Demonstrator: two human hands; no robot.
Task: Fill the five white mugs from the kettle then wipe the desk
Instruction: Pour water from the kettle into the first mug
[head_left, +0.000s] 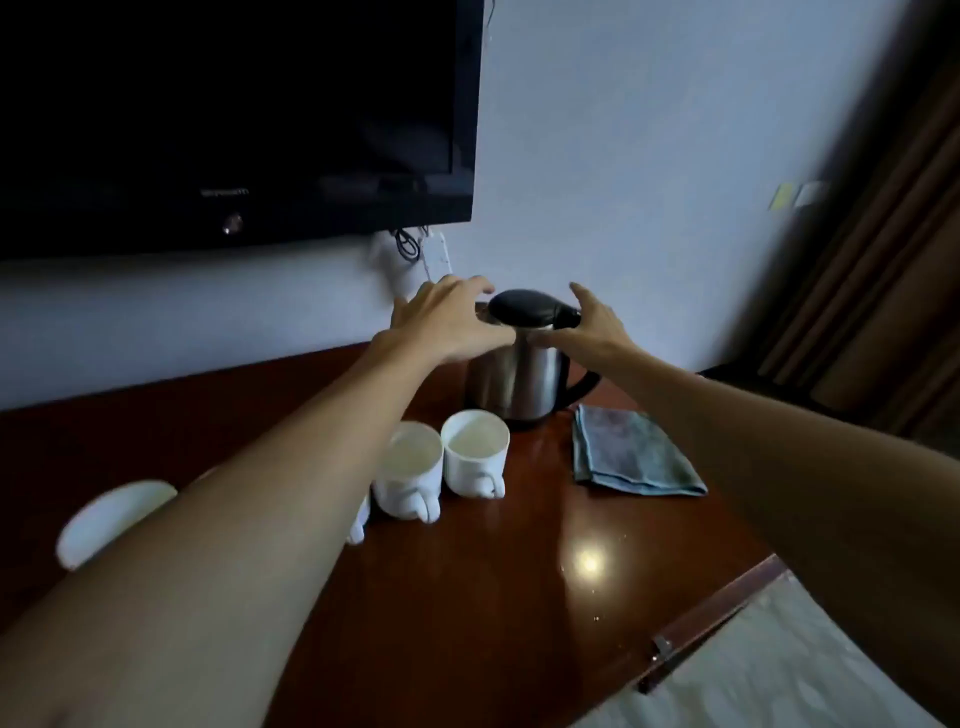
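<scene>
Right now both the left hand (447, 322) and right hand (592, 325) are spread open by the kettle (524, 374); a bump could tip it onto the mugs (475, 452).

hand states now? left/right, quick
Left hand: open, fingers spread at the kettle lid, holding nothing.
Right hand: open, beside the kettle top, no grip yet.

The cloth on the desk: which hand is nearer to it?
Right. The right hand is at the kettle handle side, just above the cloth; the left hand is beyond the kettle's far side.
</scene>
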